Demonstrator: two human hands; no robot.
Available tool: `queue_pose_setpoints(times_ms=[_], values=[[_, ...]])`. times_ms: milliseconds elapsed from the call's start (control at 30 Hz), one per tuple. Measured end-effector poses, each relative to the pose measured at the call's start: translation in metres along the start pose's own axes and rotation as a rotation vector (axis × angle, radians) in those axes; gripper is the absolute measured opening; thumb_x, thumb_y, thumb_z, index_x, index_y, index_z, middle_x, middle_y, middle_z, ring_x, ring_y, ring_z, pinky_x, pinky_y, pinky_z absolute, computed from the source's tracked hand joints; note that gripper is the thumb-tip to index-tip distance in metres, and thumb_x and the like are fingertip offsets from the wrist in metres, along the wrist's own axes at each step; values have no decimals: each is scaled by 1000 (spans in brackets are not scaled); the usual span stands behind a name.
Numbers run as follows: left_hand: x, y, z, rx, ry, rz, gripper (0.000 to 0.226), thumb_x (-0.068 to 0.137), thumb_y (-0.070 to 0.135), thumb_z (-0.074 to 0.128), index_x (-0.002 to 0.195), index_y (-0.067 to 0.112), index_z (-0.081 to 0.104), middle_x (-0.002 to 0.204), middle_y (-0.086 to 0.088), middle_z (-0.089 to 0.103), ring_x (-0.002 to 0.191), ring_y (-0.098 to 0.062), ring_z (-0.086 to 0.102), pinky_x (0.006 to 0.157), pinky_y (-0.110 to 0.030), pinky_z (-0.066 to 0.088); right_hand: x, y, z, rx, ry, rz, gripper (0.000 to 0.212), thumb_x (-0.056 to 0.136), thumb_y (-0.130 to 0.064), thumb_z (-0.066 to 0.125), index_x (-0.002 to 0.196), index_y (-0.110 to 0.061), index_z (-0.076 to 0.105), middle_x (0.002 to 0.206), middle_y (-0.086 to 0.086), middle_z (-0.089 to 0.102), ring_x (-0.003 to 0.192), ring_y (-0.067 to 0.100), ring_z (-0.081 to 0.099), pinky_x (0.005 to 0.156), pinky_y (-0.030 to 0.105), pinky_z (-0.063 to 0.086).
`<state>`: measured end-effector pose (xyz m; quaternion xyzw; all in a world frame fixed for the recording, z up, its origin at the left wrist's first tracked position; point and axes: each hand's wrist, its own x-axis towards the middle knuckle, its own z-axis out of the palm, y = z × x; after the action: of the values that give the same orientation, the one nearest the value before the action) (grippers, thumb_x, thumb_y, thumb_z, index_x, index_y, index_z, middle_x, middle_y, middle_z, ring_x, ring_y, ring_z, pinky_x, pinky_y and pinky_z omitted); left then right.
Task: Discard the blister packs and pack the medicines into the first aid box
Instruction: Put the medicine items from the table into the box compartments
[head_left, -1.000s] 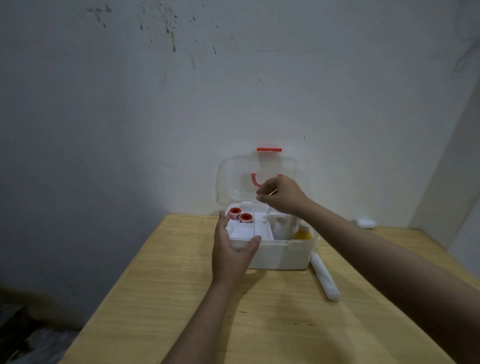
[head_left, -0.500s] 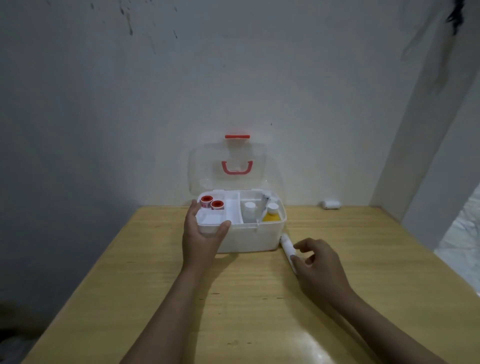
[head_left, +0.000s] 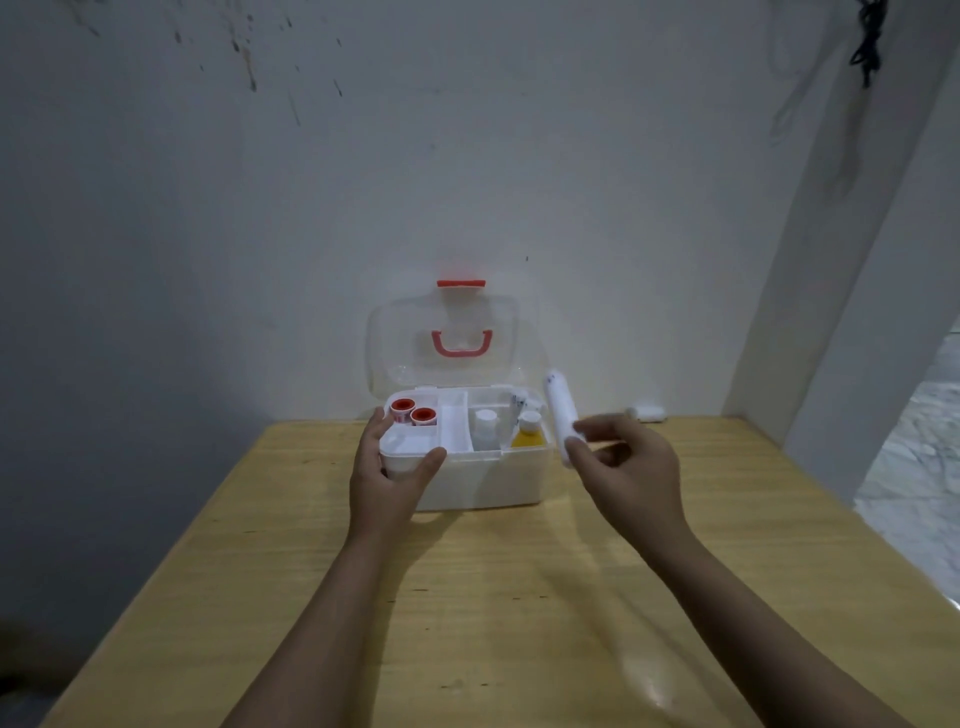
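Note:
A white first aid box (head_left: 493, 480) stands at the back of the wooden table (head_left: 519, 597), its clear lid (head_left: 457, 343) with a red handle raised against the wall. Inside are two red-capped rolls (head_left: 413, 412), a white bottle (head_left: 485, 427) and a yellow bottle (head_left: 530, 431). My left hand (head_left: 387, 478) grips the box's front left corner. My right hand (head_left: 631, 467) holds a long white tube (head_left: 560, 413) by its lower end, lifted off the table just right of the box and tilted upward.
A small white roll (head_left: 649, 413) lies at the table's back edge near the wall, right of the box. A white pillar (head_left: 852, 312) rises at the table's right corner. The table's left edge drops to a dark floor.
My right hand left the box, reached down to the white tube lying on the table, and has lifted it up beside the box. My left hand kept its hold on the box.

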<state>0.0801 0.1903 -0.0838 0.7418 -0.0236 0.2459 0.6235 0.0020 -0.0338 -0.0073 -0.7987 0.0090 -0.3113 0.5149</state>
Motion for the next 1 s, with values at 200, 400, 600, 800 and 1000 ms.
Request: queue_pose_setpoints(times_ms=[200,400,600,800,1000], values=[[1,-6,-2,21,-25,13,66,79,34,71,138,32,39,149,10,35,128,-11,40,96,-35,48,33,-50,65,-212,-249,-180,23,78,-21,66,98,-9,72,88,1,70,72,9,63,66,22,54],[2,-5,-4,37,-18,32,64,80,35,70,135,41,37,149,8,37,128,-11,41,97,-35,48,50,-45,122,-562,-451,-203,17,78,-8,60,64,-1,54,62,8,49,56,19,48,50,25,42],[2,-6,-3,22,-14,60,64,80,32,70,135,37,38,148,9,37,125,-8,41,93,-31,50,50,-41,134,-685,-500,-282,15,83,-9,64,95,-2,64,93,13,64,74,19,53,75,27,49],[3,-8,-2,27,-5,57,65,79,33,71,135,36,38,142,19,35,121,-1,39,87,-19,46,46,-37,130,-774,-525,-346,12,84,-13,62,93,-5,63,86,10,64,72,19,51,77,29,46],[2,-7,-3,42,-5,79,59,78,36,71,121,57,36,148,14,35,128,-6,38,97,-33,47,43,-33,125,-648,-506,-386,17,85,-20,61,89,-5,68,86,8,68,79,21,61,71,28,49]])
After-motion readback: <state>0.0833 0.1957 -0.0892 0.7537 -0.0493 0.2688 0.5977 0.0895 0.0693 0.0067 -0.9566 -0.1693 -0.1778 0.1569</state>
